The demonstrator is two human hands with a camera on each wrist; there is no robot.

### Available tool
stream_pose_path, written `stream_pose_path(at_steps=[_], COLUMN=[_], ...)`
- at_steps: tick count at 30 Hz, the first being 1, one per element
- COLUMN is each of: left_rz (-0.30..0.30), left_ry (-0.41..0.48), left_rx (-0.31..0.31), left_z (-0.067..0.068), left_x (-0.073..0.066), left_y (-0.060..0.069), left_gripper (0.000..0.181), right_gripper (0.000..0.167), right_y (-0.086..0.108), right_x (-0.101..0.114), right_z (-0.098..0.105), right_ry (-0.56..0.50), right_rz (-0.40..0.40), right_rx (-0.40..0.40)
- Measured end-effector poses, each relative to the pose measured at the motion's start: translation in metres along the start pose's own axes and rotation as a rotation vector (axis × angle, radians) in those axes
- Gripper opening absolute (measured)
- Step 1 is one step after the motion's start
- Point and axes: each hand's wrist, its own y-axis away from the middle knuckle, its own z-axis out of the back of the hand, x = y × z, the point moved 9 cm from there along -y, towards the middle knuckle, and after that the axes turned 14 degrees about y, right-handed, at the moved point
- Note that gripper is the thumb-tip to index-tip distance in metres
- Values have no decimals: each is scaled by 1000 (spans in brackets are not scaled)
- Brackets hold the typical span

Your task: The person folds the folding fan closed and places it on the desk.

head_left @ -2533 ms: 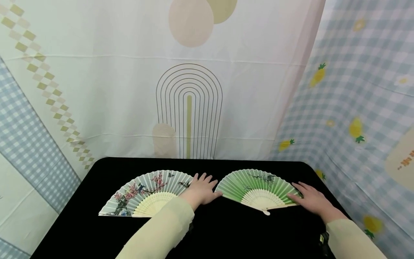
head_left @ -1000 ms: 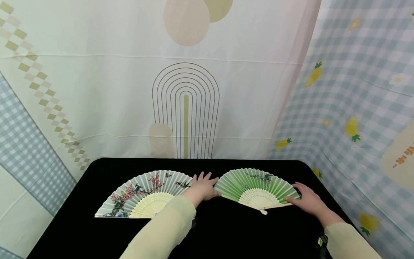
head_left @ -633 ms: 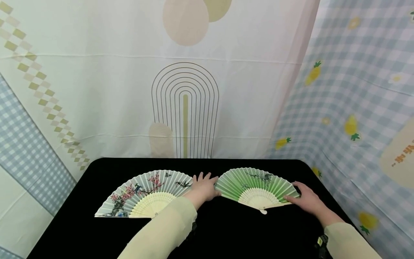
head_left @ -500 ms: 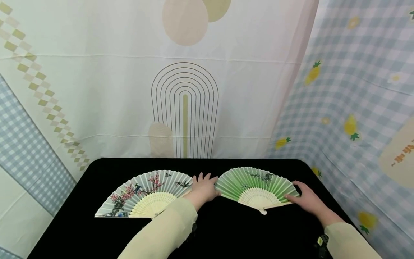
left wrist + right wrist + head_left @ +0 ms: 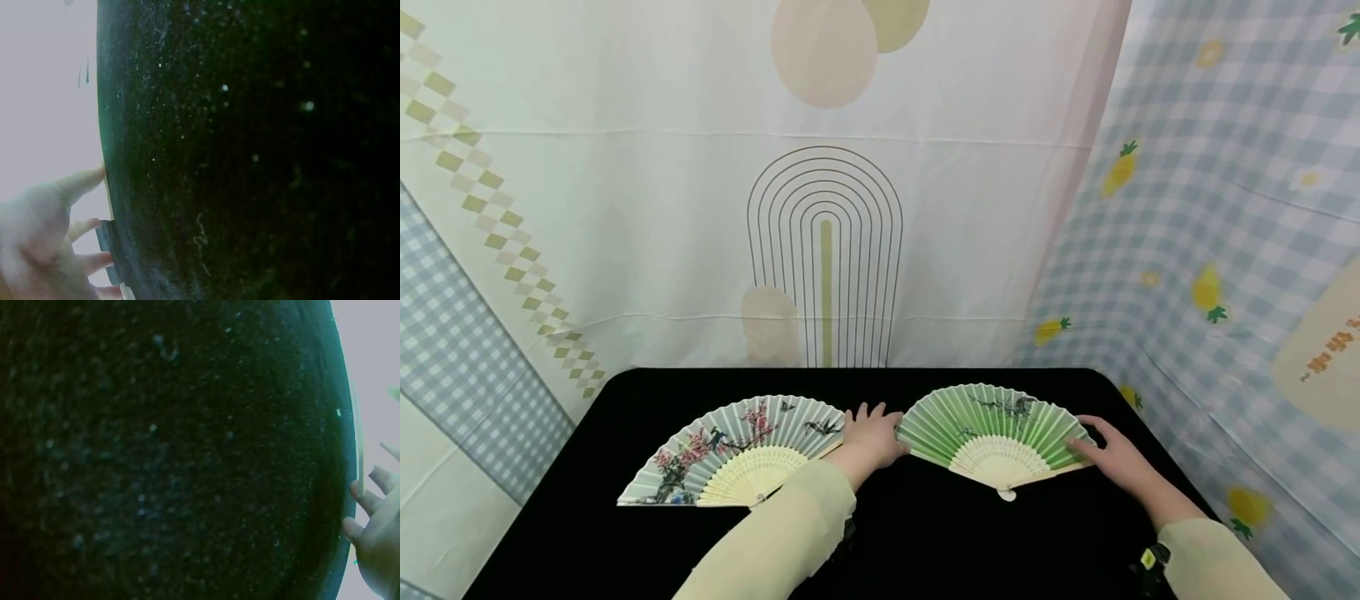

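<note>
A green folding fan lies spread on the black table, its pale ribs meeting at a pivot toward me. The right hand is at its right edge, thumb over the pleats and fingers bent round the rim, pinching it. Between this fan and a white folding fan with pink blossoms and birds rests the left hand, fingers spread. Its thumb touches the green fan's left edge; its other fingers lie by the white fan's right edge. The left forearm hides part of the white fan. Both wrist views show mostly dark cloth and partial hands.
The black-covered table has rounded back corners. A white patterned curtain hangs behind it, and a blue checked curtain hangs along the right side. Dark devices are strapped to both wrists.
The right hand's fingers have bent round the green fan's right edge, and that edge has shifted slightly right over the last half second. The left hand stays nearly still. The head view has turned slightly.
</note>
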Motion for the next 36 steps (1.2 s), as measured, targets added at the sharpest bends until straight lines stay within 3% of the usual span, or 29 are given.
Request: stream_pose_path(at_steps=[12,24,36], left_rz=[14,12,18], left_ry=[-9,-15,-41], left_rx=[11,7,-8], left_z=[-1,-1,-2], left_x=[2,1,0], left_y=[-2,-1,-1], left_gripper=[60,60,59], right_gripper=[62,68,67], right_y=[3,1,3], right_x=[8,5,3], right_z=[14,8,5], right_ry=[-174,-490,-615], right_rz=[57,47,40], right_rx=[-30,74,159])
